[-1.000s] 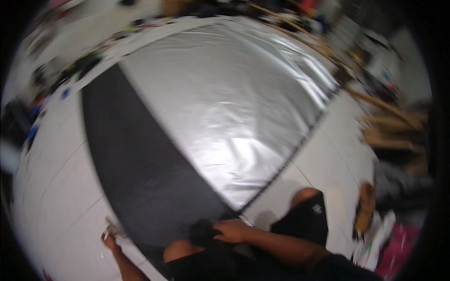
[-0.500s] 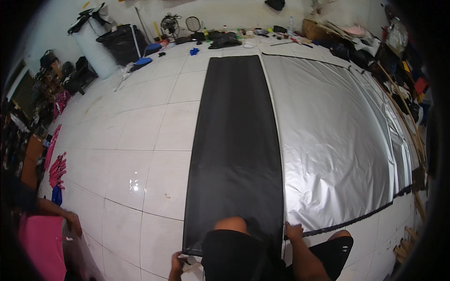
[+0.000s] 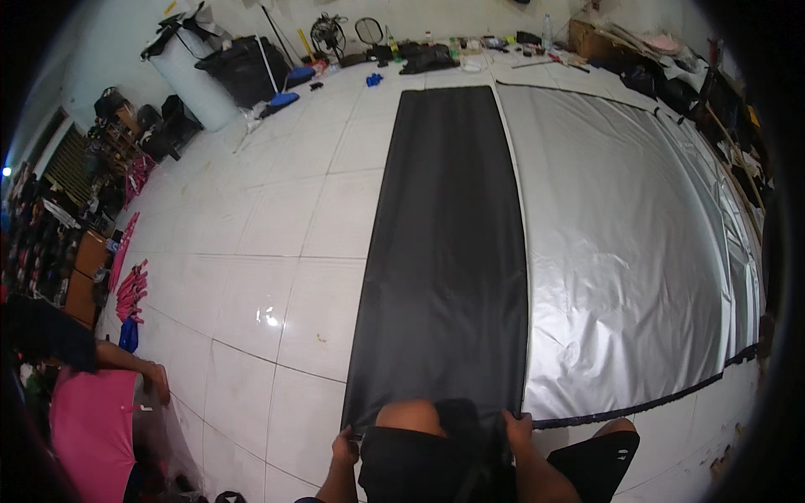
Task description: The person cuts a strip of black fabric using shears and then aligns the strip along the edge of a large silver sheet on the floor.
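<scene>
A long black sheet (image 3: 444,251) lies stretched out on the tiled floor, its narrow end close to my knee. At its near left corner my left hand (image 3: 344,448) is closed on the edge. My right hand (image 3: 518,432) grips the near right corner, beside the corner of a wide silver sheet (image 3: 620,251) with a dark border. My bent knee (image 3: 408,417) rests over the near end of the black sheet and hides part of it. Creases run across the right side of the silver sheet.
At the left, another person's hand (image 3: 158,381) is by a pink umbrella-like cloth (image 3: 96,419). Pink strips (image 3: 132,293) lie on the floor nearby. A wrapped roll (image 3: 197,80), a black bag (image 3: 243,71), a fan (image 3: 328,35) and clutter line the far wall.
My right hand has left the silver sheet's corner for the black sheet's near right corner. My left hand has moved up onto the near left corner. The whole view has shifted slightly.
</scene>
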Available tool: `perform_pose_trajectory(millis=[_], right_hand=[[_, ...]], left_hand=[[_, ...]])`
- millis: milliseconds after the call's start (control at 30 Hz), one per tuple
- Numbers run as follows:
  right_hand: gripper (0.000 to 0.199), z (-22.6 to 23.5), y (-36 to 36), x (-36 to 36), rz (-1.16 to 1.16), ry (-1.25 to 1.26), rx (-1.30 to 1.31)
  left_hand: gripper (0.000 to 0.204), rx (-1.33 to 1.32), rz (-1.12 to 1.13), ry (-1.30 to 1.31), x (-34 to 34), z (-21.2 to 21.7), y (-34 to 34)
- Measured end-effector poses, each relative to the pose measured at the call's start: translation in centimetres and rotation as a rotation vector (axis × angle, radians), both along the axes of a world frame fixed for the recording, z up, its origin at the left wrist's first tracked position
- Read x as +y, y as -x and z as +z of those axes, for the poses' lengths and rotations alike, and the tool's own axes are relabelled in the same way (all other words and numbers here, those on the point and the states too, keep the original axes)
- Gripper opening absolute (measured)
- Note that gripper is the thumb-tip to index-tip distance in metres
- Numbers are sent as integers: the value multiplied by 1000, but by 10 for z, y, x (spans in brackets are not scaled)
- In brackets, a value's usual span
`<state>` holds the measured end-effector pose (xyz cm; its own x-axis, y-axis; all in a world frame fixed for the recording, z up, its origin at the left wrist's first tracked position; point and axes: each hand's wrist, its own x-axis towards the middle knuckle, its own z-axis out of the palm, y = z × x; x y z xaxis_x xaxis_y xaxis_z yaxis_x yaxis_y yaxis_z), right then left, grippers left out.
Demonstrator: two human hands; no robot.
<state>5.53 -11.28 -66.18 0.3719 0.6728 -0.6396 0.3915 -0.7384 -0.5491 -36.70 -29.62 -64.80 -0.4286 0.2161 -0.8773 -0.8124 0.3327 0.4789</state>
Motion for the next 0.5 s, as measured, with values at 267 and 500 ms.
perform_pose_trajectory(millis=[267, 500], right_hand=[[38, 62, -13, -3, 478, -133, 84], [36, 216, 57, 51, 491, -44, 165]], left_hand=[[33, 474, -954, 375, -23, 35, 11], [21, 395, -281, 161, 56, 185, -44]])
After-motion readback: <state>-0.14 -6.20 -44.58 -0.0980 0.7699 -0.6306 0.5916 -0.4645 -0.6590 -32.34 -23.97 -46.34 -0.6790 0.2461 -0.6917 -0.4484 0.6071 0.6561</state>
